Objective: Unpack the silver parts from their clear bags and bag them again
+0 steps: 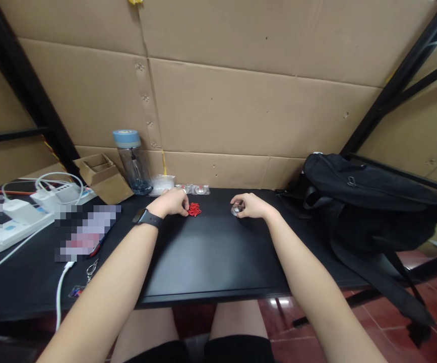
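A small heap of red pieces [194, 209] lies on the black table, too small to make out in kind. My left hand [173, 202], a dark watch on its wrist, is at the heap's left edge with thumb and fingers drawn together. Whatever may be between its fingertips is hidden. To the right, my right hand [253, 206] grips a small clear round container [236, 208] between thumb and fingers, at table level. Behind the heap, small clear packets [199, 189] with round things inside lie by the cardboard wall.
A blue-lidded bottle [132, 164], an open cardboard box [105, 176] and a clear plastic bag [162, 184] stand at the back left. Left are a power strip [48, 199], a blurred-out phone [89, 232], a cable and a keychain [90, 270]. A black backpack [369, 201] lies right.
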`<state>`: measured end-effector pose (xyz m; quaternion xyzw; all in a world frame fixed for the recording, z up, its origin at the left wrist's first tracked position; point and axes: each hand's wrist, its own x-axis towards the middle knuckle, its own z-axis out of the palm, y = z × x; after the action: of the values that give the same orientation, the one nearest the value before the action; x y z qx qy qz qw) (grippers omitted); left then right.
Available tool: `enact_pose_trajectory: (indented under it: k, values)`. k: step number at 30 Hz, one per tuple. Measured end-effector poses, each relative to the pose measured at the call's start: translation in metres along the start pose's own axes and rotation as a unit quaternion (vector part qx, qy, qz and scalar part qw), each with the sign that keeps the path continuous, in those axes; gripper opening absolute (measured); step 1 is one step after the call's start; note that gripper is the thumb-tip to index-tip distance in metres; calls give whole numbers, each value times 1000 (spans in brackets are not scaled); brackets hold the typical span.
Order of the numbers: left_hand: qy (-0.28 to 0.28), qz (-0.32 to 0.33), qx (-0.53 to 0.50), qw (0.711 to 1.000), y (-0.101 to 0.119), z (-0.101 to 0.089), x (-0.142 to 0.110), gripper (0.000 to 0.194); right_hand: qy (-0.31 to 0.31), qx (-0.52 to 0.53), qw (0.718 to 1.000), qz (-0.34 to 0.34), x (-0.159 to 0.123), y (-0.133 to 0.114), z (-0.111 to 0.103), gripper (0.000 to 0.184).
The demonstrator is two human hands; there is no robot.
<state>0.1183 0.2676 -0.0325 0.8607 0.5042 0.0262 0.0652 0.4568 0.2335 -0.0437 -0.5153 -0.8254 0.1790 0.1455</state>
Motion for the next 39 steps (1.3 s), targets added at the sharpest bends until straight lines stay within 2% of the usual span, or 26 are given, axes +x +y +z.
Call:
enact_pose_trajectory:
  k: [7, 14, 21, 25, 39]
  values:
    - [11, 28, -46, 998, 4, 2, 0, 3, 19, 11, 1000, 13, -3, -3, -5, 48]
    - [40, 90, -132, 986, 4, -10, -9, 9, 22, 31, 999, 9, -5, -7, -7, 48]
    - [62, 108, -141, 982, 12, -10, -7, 15, 21, 32, 999, 13, -5, -6, -9, 45]
    - [78, 129, -142, 978, 13, -7, -4, 8, 25, 16, 999, 14, -7, -7, -11, 43]
    - [70, 128, -144, 979, 20, -4, -4, 16, 8, 43, 999, 14, -6, -5, -13, 40]
